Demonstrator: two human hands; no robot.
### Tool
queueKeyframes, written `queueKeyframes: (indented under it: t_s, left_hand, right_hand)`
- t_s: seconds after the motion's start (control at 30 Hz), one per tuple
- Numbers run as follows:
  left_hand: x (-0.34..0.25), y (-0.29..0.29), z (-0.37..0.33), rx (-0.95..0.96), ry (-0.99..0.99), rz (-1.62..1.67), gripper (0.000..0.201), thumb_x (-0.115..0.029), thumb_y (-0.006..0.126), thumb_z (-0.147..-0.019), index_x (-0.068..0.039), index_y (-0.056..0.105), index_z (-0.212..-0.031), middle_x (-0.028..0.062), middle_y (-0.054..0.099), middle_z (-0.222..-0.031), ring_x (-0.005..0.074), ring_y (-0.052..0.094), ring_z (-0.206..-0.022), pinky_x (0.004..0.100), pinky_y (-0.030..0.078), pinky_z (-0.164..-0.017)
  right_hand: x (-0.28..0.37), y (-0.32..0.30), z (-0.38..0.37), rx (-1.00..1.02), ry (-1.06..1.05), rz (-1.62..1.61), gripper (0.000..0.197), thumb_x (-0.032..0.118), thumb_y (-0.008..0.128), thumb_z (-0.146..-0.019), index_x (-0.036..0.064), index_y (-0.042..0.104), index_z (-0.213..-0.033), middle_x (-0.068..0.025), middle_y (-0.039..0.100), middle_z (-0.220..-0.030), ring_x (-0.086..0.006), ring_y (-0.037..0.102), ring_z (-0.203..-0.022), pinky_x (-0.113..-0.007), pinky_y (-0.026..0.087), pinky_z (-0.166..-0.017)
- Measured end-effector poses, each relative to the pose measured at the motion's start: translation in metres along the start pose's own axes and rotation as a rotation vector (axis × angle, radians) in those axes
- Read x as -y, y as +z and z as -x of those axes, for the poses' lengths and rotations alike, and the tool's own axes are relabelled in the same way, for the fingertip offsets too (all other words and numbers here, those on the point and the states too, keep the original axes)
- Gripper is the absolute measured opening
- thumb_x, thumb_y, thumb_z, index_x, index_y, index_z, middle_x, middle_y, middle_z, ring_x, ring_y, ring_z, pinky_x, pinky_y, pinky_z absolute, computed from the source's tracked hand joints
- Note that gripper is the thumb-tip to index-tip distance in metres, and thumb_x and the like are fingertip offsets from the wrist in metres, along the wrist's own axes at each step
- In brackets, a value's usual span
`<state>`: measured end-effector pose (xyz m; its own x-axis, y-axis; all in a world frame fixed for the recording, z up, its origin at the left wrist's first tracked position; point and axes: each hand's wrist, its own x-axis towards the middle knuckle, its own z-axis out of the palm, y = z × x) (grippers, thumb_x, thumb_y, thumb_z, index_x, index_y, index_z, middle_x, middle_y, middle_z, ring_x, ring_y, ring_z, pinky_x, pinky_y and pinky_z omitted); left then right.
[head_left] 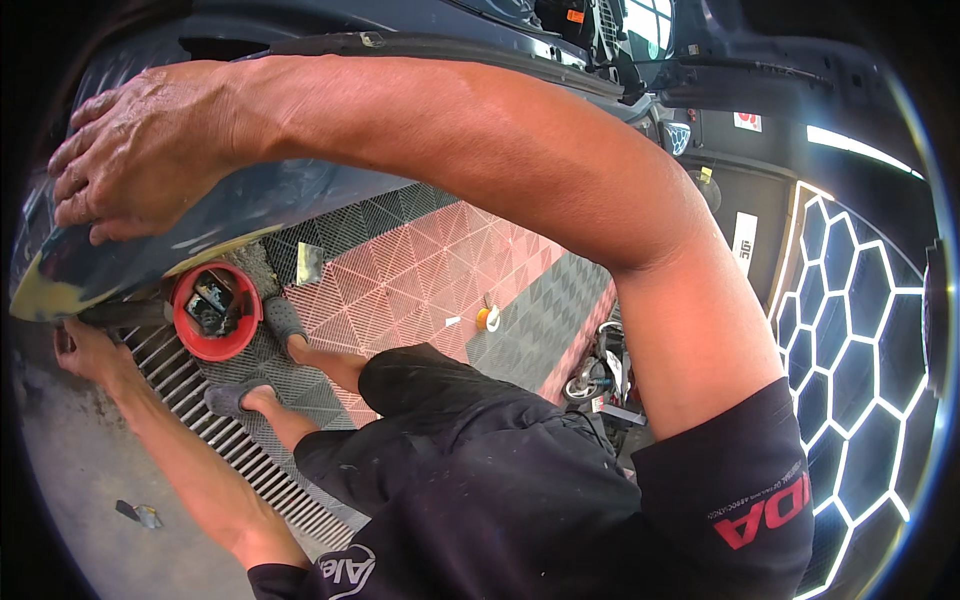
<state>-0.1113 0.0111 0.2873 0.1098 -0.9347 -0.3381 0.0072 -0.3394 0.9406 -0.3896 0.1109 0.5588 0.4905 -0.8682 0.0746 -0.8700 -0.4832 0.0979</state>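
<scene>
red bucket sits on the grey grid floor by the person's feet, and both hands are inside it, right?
Not quite. The red bucket does sit by the feet, but neither hand is in it: the head view shows the right hand flat on the dark car panel and the left hand under its edge.

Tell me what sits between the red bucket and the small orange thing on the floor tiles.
In the head view, a flat metal scraper lies on the pink tiles between the red bucket and the orange thing, nearer the bucket; otherwise bare tile.

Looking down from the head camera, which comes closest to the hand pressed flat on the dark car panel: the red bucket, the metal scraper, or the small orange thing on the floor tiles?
From the right hand, resting on the car panel:
1. Red bucket, just below the panel's edge.
2. Metal scraper, on the dark tiles beyond the bucket.
3. Small orange thing, farthest, out across the red tiles.
</scene>
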Motion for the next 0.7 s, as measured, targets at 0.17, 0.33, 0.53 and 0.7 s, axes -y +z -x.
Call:
queueKeyframes:
  t_s: [0.17, 0.33, 0.53, 0.7]
  left_hand:
    - [0.002, 0.004, 0.004, -0.020, -0.021, 0.001, 0.052, -0.020, 0.077, -0.100, 0.009, 0.061, -0.140, 0.0219, 0.071, -0.132, 0.0290, 0.071, -0.110, 0.0401, 0.060, -0.086]
    - [0.004, -0.001, -0.002, -0.015, 0.001, 0.003, 0.050, -0.019, 0.075, -0.101, 0.009, 0.061, -0.140, 0.0214, 0.073, -0.129, 0.0291, 0.072, -0.108, 0.0396, 0.059, -0.086]
    - [0.008, -0.001, -0.003, 0.002, 0.035, -0.011, 0.048, -0.021, 0.075, -0.101, 0.009, 0.062, -0.137, 0.0210, 0.073, -0.125, 0.0291, 0.072, -0.106, 0.0402, 0.059, -0.087]
    - [-0.007, 0.009, -0.009, -0.059, -0.036, 0.020, 0.053, -0.025, 0.077, -0.100, 0.009, 0.061, -0.137, 0.0214, 0.070, -0.130, 0.0290, 0.071, -0.108, 0.0415, 0.060, -0.089]
  right_hand:
    - [-0.002, -0.001, 0.000, 0.012, -0.012, 0.001, 0.052, 0.042, 0.049, -0.114, 0.0120, 0.062, -0.154, -0.0077, 0.062, -0.160, -0.0286, 0.048, -0.157, -0.051, 0.032, -0.135]
    - [0.000, 0.001, -0.002, -0.008, -0.002, 0.008, 0.052, 0.041, 0.048, -0.115, 0.0124, 0.062, -0.155, -0.0081, 0.061, -0.161, -0.0288, 0.048, -0.157, -0.050, 0.032, -0.135]
    - [0.001, 0.000, -0.002, 0.006, 0.009, 0.021, 0.052, 0.041, 0.048, -0.115, 0.0124, 0.062, -0.156, -0.0078, 0.061, -0.162, -0.0279, 0.047, -0.158, -0.050, 0.031, -0.135]
    - [0.002, 0.001, 0.002, -0.020, 0.018, 0.030, 0.052, 0.041, 0.048, -0.115, 0.0128, 0.061, -0.156, -0.0076, 0.061, -0.162, -0.0275, 0.047, -0.157, -0.049, 0.031, -0.136]
